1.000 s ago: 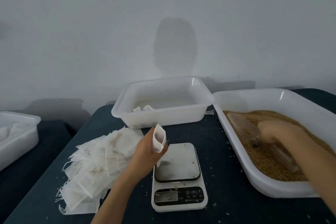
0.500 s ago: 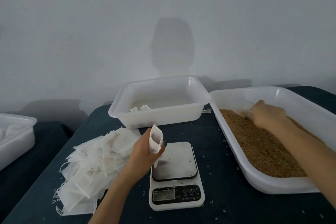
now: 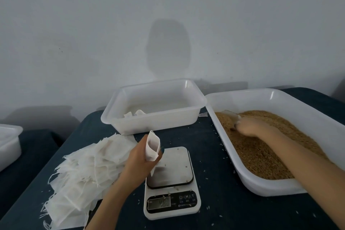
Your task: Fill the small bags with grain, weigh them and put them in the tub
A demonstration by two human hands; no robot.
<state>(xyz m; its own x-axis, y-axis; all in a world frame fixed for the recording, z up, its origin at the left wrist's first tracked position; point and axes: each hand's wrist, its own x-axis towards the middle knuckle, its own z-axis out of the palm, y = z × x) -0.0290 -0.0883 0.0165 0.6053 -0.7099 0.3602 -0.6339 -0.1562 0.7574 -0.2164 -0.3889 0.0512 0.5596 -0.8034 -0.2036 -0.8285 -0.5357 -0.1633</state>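
Note:
My left hand (image 3: 139,162) grips a small white bag (image 3: 153,146) upright with its mouth open, just above the left edge of the digital scale (image 3: 170,183). My right hand (image 3: 250,127) holds a clear plastic scoop (image 3: 230,115) that lies in the brown grain (image 3: 261,142) inside the large white tub (image 3: 261,186) on the right. A smaller white tub (image 3: 155,121) stands behind the scale with two small bags (image 3: 134,113) at its left end. A heap of flat white bags (image 3: 82,175) lies left of the scale.
Another white tub (image 3: 9,144) sits at the far left edge. Loose grains are scattered over the dark blue table (image 3: 214,155) and on the scale's plate. A grey wall rises close behind the tubs.
My right hand has swept the scoop through the grain from the near middle of the large tub to its far left part. My left hand keeps the bag in about the same place.

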